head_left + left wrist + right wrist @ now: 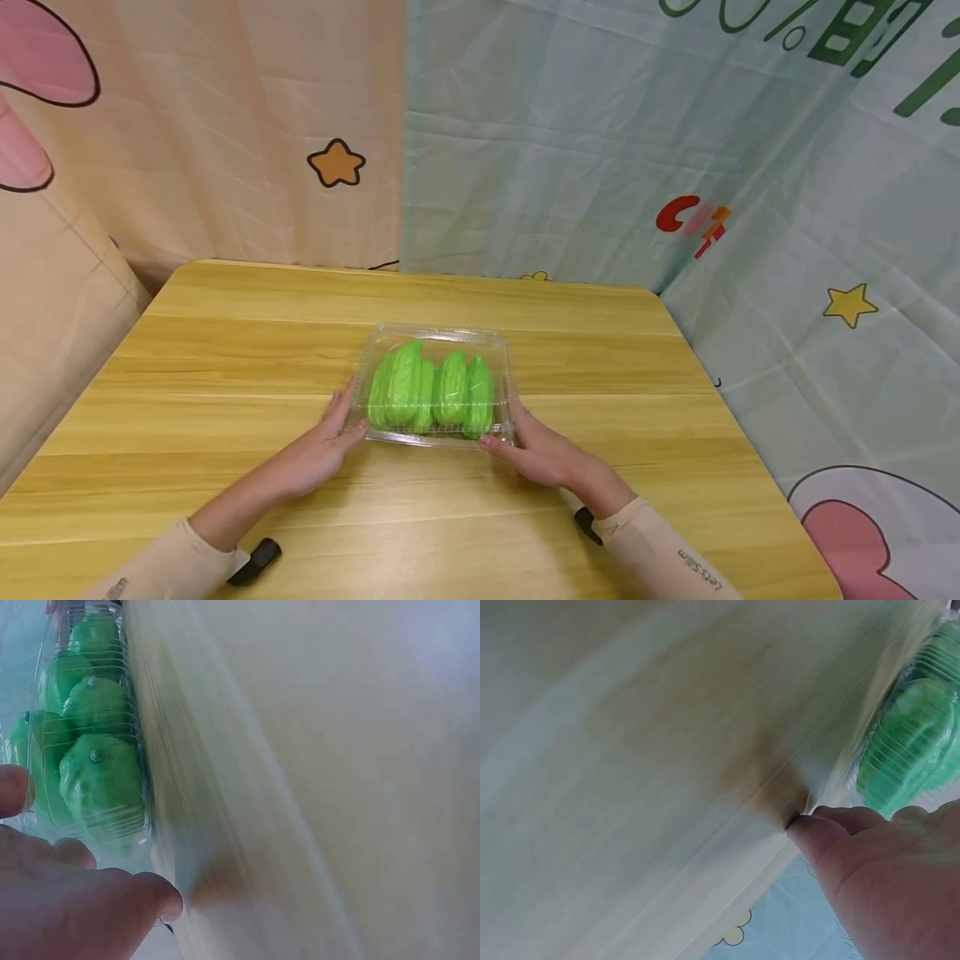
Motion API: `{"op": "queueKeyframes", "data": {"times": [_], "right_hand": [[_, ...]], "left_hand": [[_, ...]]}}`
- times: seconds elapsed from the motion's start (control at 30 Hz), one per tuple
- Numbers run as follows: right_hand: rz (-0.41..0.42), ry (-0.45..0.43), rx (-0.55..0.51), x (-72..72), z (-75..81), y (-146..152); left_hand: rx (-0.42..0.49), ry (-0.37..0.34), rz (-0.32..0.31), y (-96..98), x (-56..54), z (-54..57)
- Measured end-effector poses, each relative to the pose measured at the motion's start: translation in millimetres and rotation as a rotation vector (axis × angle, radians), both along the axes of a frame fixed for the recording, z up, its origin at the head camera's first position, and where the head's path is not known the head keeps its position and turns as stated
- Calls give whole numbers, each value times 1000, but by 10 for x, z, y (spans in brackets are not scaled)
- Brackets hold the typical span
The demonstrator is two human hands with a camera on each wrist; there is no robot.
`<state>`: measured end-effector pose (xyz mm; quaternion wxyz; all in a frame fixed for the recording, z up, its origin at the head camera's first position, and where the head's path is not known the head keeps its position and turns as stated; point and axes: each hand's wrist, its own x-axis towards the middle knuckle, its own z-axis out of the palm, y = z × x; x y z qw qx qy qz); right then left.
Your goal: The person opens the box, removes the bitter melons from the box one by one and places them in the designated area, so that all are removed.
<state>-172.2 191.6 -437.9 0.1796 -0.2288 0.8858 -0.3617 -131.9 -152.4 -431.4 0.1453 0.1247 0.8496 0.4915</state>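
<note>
A clear plastic clamshell container (pixel 435 333) rests on the wooden table with its lid down. Inside lie several bright green, ridged, gourd-shaped pieces (pixel 452 387), side by side; their exact kind is hard to tell. My left hand (pixel 318 454) holds the container's left side, its thumb at the front corner. On the opposite side, my right hand (pixel 543 450) holds the right end with the thumb over the front edge. The left wrist view shows the pieces' rounded ends (pixel 101 780) through the ribbed wall. Some fingertips are hidden behind the container's sides.
The wood-grain table (pixel 225 350) has rounded far corners. Printed curtains (pixel 525 150) hang close behind it and along the right. A beige surface (pixel 52 317) stands at the left. Black straps or devices (pixel 255 562) sit at both wrists.
</note>
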Motion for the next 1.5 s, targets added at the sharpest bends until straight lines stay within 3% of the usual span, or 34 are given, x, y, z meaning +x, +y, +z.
{"op": "queueKeyframes", "data": {"times": [0.33,0.53,0.7,1.3,1.5], "right_hand": [[-11,1,16,19,5,0],[-45,-8,46,21,30,10],[-54,-18,66,13,49,12],[-17,1,115,-4,71,47],[-13,-1,127,-27,95,57]], "left_hand": [[7,4,26,-1,11,-34],[-73,33,61,-34,26,0],[-73,66,34,-52,21,0],[-105,117,34,-40,107,1],[-96,137,32,-87,75,39]]}}
